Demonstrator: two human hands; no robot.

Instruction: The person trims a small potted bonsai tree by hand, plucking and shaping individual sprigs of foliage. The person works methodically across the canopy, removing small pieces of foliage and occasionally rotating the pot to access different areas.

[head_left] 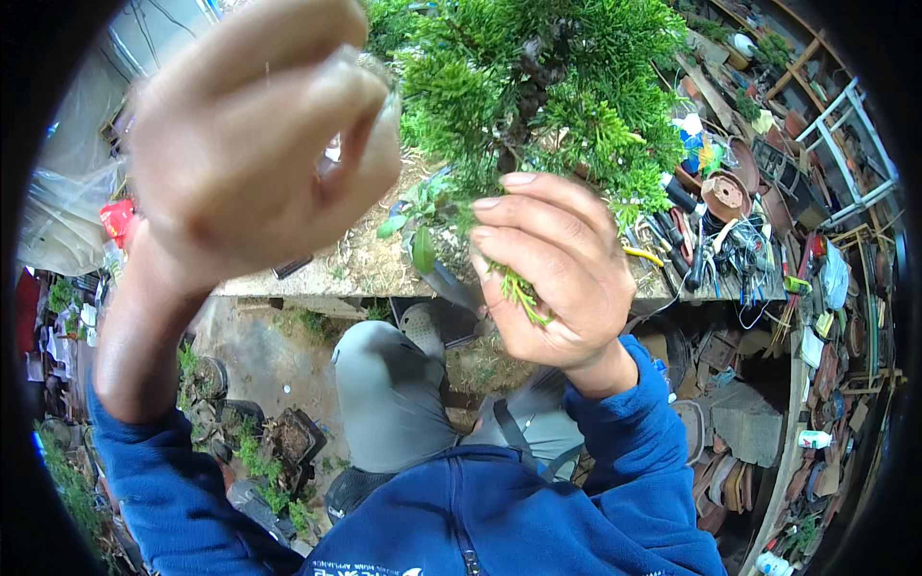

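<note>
I judge this thinning: my right hand [552, 264] grips a feathery yellow-green sprig [521, 293] before the bushy green conifer [586, 86] above the worktop [336, 274]. Left hand [264, 158] curled, contents unclear; next calls for setting the sprig aside.

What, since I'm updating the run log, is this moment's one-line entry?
left hand: raised near camera, hold unclear | right hand: curled around green sprig | bushy tree: beyond right hand | tools: on worktable

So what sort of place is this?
Probably a plant workshop: there's a leafy tree, a jumble of tools and, near them, a round brown pot.
</note>
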